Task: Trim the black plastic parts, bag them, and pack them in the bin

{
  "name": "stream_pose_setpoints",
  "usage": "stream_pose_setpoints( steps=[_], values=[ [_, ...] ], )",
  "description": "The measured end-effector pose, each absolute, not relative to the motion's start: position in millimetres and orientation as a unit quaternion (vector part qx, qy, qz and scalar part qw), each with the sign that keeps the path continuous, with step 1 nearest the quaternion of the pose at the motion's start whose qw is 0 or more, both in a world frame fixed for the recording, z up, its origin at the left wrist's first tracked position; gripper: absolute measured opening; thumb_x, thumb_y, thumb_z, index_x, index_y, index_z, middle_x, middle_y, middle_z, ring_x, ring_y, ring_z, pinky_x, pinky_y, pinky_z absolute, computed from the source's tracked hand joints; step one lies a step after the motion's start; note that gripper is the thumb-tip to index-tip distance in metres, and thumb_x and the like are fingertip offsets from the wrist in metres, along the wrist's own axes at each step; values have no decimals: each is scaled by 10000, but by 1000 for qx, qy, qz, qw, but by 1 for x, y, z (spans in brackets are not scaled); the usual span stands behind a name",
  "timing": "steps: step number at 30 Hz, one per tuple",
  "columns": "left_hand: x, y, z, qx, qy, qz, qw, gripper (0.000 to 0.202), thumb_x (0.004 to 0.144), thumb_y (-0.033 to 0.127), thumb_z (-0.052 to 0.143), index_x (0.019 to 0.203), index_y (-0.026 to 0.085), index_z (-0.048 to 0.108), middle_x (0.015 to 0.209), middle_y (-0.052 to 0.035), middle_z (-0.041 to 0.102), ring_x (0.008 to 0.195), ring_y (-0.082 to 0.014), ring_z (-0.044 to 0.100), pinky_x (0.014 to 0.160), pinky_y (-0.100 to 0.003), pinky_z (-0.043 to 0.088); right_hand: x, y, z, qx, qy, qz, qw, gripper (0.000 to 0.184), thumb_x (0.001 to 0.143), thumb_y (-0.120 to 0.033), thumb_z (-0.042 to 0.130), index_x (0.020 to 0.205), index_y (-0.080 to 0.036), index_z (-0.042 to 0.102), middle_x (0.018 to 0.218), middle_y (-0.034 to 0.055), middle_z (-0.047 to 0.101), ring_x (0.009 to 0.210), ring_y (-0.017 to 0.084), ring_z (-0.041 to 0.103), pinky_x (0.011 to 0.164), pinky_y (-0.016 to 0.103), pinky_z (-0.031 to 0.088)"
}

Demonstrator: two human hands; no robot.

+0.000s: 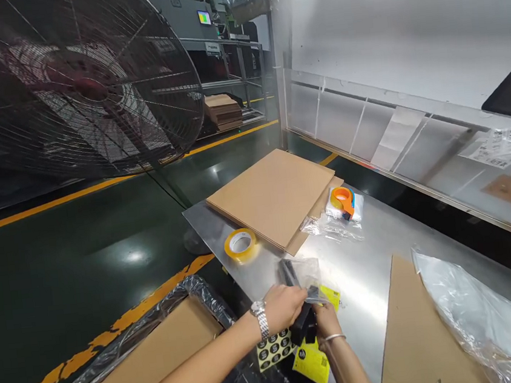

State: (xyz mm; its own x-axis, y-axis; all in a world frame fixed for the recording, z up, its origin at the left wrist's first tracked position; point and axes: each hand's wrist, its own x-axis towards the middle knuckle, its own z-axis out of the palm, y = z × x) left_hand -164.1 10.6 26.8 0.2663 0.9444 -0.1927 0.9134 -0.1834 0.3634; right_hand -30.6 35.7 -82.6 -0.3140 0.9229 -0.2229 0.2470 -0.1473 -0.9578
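Observation:
My left hand [284, 306], with a metal watch at the wrist, is closed on the edge of a small clear plastic bag [304, 273] that holds a dark part. My right hand [326, 319], a thin bracelet on the wrist, is curled around a black block-shaped object [304, 326] just below that bag. Both hands meet over the near left corner of a shiny metal table [360, 278]. A yellow label [331, 296] lies by the bag. Another yellow tag [312, 363] and a sheet of round black stickers [274, 347] lie under my wrists.
Flat cardboard sheets [274, 195] are stacked at the table's far end, with a yellow tape roll [240, 243] and an orange tape dispenser [343, 199] on plastic bags. Cardboard [411, 333] under crumpled plastic [469, 309] lies right. A plastic-lined carton [163, 353] and a large fan [70, 83] stand left.

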Motion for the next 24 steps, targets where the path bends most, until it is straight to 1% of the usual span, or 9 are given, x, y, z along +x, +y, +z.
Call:
stream_pose_setpoints(
  steps=[4,10,13,16,18,20,21,22,24],
  values=[
    [-165,14,39,769,609,40,190,169,790,222,374,786,193,541,759,-64,623,654,-204,585,572,-284,380,-51,49,-74,-544,-549,530,348,383,799,-410,338,872,-132,591,709,67,638,755,209,607,678,326,482],
    [-186,24,68,736,652,88,157,200,819,237,338,762,196,525,709,-34,610,649,-165,563,553,-248,335,-37,56,-8,-477,-647,493,332,301,775,-441,464,731,-182,611,758,46,636,746,189,566,741,315,436],
    [-197,30,84,713,670,133,156,208,819,235,340,721,189,517,639,-22,584,600,-141,533,528,-232,305,-16,48,29,-389,-798,375,269,312,846,-385,387,980,-183,583,931,81,633,834,203,564,754,323,431],
    [-202,32,99,688,673,195,188,159,770,212,403,649,184,503,550,4,539,520,-112,473,498,-217,276,2,38,46,-294,-916,170,213,513,803,-445,446,1211,-135,425,1067,136,595,886,238,566,700,315,444],
    [-203,29,108,681,665,222,213,153,743,188,422,604,179,485,505,20,502,486,-97,433,485,-211,261,10,35,48,-264,-941,55,204,380,800,-399,458,1074,-140,513,825,106,651,661,211,581,555,289,419],
    [-202,24,119,686,646,235,239,152,727,167,428,582,175,475,483,32,469,469,-83,400,477,-204,252,16,33,50,-239,-943,-14,230,164,830,-232,402,822,-176,556,552,29,574,464,155,494,468,264,342],
    [-202,20,124,695,631,236,252,150,720,158,433,578,173,477,476,38,453,464,-78,383,474,-201,249,18,33,51,-222,-940,-30,256,186,830,-160,374,751,-184,541,498,7,526,432,136,458,468,258,323],
    [-201,16,130,707,614,232,265,145,713,152,439,577,173,483,472,43,437,460,-74,367,471,-199,246,20,32,54,-206,-934,-40,288,199,822,-118,367,733,-188,531,515,5,523,451,129,461,497,259,332],
    [-198,9,139,734,576,215,290,140,707,144,450,581,173,505,473,47,423,459,-71,351,470,-197,248,23,32,60,-196,-912,-68,353,118,808,-145,433,830,-195,537,728,56,600,644,165,545,643,305,383]
  ],
)
